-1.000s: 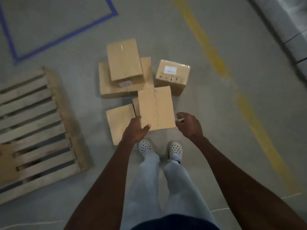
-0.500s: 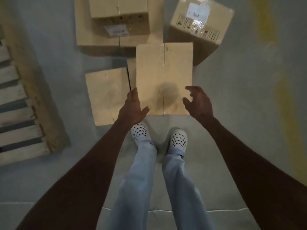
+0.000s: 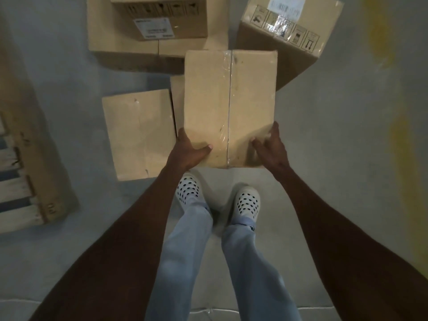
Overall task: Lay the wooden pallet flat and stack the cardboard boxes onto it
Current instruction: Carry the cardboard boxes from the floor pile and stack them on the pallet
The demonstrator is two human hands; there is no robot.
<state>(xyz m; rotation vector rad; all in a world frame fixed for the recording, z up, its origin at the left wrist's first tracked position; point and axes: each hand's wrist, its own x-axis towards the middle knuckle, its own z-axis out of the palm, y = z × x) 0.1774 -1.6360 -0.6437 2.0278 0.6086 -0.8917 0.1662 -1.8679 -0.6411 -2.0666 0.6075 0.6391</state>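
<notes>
**Both hands on the taped box**

The left hand [image 3: 188, 150] grips the near left corner of the taped box [image 3: 229, 107], thumb laid across its top and fingers tucked out of sight down its side. The right hand [image 3: 269, 147] clasps the near right corner the same way, thumb on top, fingers hidden behind the edge. The box sits in the middle of the frame, a strip of clear tape running along its centre seam; whether its underside is clear of the floor cannot be told.

Just left of it lies a plain flat box [image 3: 140, 134], and a sliver of another box [image 3: 177, 100] shows between the two, mostly covered. At the upper left, a labelled box [image 3: 159, 17] rests on a wider box [image 3: 111, 40]; its white sticker is too blurred to read, and both are cut off by the top edge. At the upper right, a tilted box [image 3: 287, 35] carries a barcode label and handling symbols, one with a downward arrow.

The wooden pallet [image 3: 27, 158] lies flat at the left edge, mostly out of frame. Below the hands are white perforated clogs [image 3: 247, 201] and pale trousers [image 3: 185, 262].
</notes>
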